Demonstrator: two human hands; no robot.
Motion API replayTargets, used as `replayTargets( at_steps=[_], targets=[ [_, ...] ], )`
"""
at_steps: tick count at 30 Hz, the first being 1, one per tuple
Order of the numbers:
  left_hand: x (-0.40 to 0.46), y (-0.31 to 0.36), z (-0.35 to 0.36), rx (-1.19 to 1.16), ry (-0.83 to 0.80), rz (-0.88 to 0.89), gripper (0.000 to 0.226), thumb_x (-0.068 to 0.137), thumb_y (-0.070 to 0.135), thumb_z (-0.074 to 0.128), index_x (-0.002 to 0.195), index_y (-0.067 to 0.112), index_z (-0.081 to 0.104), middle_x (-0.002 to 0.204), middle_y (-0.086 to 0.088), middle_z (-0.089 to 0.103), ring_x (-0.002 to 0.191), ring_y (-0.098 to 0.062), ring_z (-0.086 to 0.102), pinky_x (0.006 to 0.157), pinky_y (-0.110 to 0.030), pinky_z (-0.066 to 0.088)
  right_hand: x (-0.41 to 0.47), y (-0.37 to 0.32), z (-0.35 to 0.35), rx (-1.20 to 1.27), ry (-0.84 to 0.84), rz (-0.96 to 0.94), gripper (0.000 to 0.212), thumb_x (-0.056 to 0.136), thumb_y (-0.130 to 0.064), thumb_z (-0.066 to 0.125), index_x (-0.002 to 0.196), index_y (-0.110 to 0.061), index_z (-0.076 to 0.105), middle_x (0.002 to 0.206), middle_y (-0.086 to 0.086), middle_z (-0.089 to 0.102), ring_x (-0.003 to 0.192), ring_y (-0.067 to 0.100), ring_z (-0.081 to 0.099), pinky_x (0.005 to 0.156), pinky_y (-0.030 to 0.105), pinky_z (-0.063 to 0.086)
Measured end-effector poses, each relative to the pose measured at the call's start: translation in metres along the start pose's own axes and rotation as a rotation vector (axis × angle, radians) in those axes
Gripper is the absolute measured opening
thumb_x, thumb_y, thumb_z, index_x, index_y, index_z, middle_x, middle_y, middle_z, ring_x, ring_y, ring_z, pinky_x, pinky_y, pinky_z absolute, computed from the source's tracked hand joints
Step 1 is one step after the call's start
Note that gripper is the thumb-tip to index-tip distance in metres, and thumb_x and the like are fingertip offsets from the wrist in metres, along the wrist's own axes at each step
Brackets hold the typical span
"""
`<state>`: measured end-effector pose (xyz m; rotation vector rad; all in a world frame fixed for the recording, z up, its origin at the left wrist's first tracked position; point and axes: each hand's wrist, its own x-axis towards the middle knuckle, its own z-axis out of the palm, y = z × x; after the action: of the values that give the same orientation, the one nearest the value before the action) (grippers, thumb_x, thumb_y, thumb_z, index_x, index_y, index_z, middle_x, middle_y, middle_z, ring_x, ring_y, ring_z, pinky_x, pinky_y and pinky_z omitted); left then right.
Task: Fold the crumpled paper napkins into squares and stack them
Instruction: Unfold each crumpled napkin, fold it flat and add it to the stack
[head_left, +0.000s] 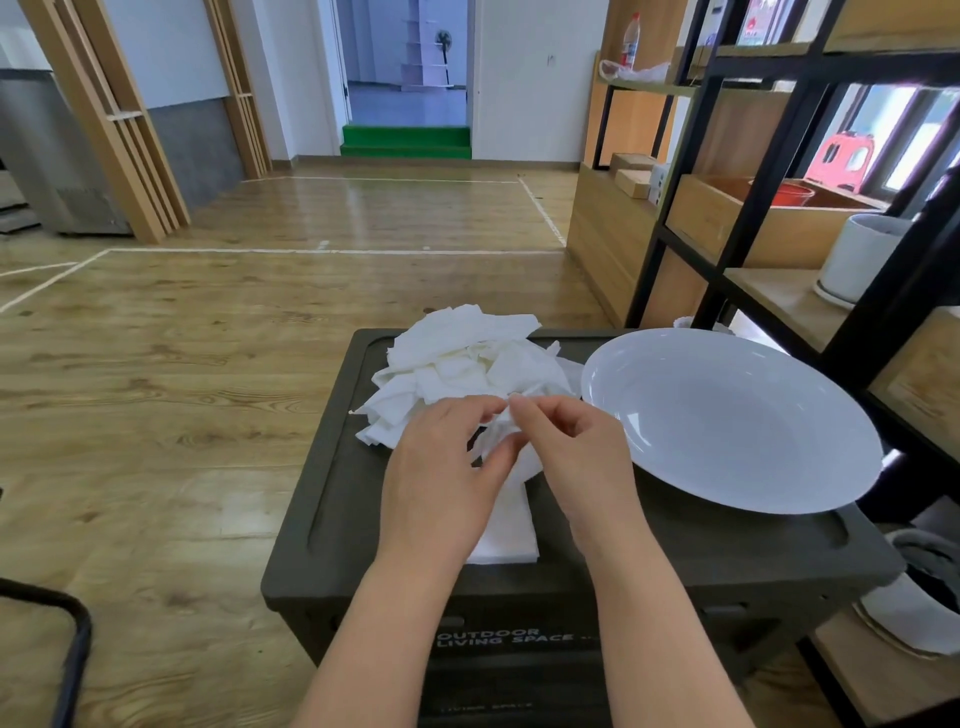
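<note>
Both hands, left hand (441, 467) and right hand (576, 457), pinch one crumpled napkin (501, 441). Folded stack (509, 535) at 6 o'clock is small. Crumpled pile (467, 358) at 12 o'clock remains large.

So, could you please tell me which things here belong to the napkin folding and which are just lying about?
Job:
crumpled napkin pile
napkin being worked, pinched by left hand and right hand
folded stack

Lying about:
white plate
bottle
white pot

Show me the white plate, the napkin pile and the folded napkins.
plate (727, 415): head view, bare centre of the dish.
napkin pile (457, 358): head view, middle of the crumpled heap.
folded napkins (511, 535): head view, flat top near the front edge.
</note>
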<state>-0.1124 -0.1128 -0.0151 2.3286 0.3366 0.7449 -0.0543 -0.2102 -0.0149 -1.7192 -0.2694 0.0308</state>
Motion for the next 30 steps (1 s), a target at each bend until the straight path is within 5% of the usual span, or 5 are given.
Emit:
replayTargets(
  at_steps=[6,9,14,21,30],
  targets=[
    [0.0,-0.01,-0.011,-0.189,0.062,-0.118,0.011,0.091,0.031,0.06,0.094,0.026,0.07,0.074,0.015,0.063,0.064,0.002,0.054,0.057,-0.004,0.037,0.001,0.001,-0.009,0.06,0.071,0.0,0.012,0.087,-0.04,0.062,0.098,-0.036,0.062,0.094,-0.019,0.063,0.089,0.002,0.059,0.067,0.013,0.042],
    [0.001,-0.017,-0.021,-0.446,0.004,-0.263,0.012,0.091,0.027,0.061,0.093,0.022,0.072,0.08,0.01,0.071,0.078,-0.005,0.066,0.067,-0.017,0.048,0.003,0.002,-0.013,0.062,0.018,0.071,0.029,0.09,-0.045,0.056,0.118,-0.038,0.051,0.106,-0.021,0.051,0.09,-0.002,0.051,0.064,0.011,0.038],
    [0.0,-0.027,-0.035,-0.79,-0.155,-0.49,0.014,0.092,0.02,0.06,0.098,0.017,0.073,0.093,0.002,0.076,0.09,-0.017,0.072,0.077,-0.034,0.054,-0.001,0.0,-0.01,0.107,-0.099,0.199,0.017,0.092,-0.037,0.057,0.08,-0.027,0.064,0.084,-0.017,0.061,0.086,0.004,0.057,0.078,0.026,0.049],
    [-0.006,-0.051,-0.039,-0.38,-0.152,-0.423,0.062,0.078,0.058,0.057,0.091,-0.002,0.062,0.088,-0.023,0.067,0.069,-0.027,0.059,0.071,-0.033,0.043,-0.006,0.007,0.007,-0.169,-0.075,0.133,0.028,0.092,-0.036,0.056,0.092,-0.011,0.068,0.088,0.003,0.067,0.085,0.018,0.062,0.077,0.034,0.053],
    [-0.009,-0.053,-0.037,0.073,-0.185,-0.437,0.039,0.09,0.04,0.058,0.075,0.005,0.066,0.07,-0.009,0.063,0.064,-0.021,0.056,0.055,-0.029,0.036,-0.011,0.018,0.009,-0.628,-0.067,0.032,0.021,0.094,-0.037,0.051,0.084,-0.019,0.056,0.074,-0.007,0.055,0.062,0.002,0.046,0.053,0.013,0.031]
  ],
)
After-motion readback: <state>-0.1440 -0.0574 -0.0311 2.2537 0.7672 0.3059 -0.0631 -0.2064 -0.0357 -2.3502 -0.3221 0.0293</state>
